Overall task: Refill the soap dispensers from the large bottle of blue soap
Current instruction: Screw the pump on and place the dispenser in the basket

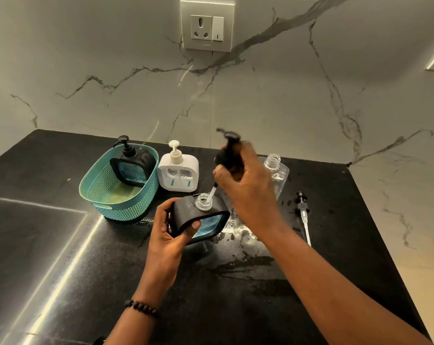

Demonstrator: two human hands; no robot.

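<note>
Nearest, her left hand (168, 225) grips the black dispenser (198, 220), tilted on the bench (61, 245). Right hand (245, 180) holds the pump (229, 150), its tube entering the open neck. Next, I'd judge: seat it straight, screw down.

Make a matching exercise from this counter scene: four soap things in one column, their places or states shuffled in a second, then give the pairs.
Things:
1. black dispenser with open neck
2. white dispenser
3. clear bottle
4. loose pump

Places or states:
A. lying flat on the counter at the right
B. held tilted in the left hand
C. uncapped, behind the right hand
D. upright beside the teal basket, pump on

Pairs: 1-B, 2-D, 3-C, 4-A
</note>
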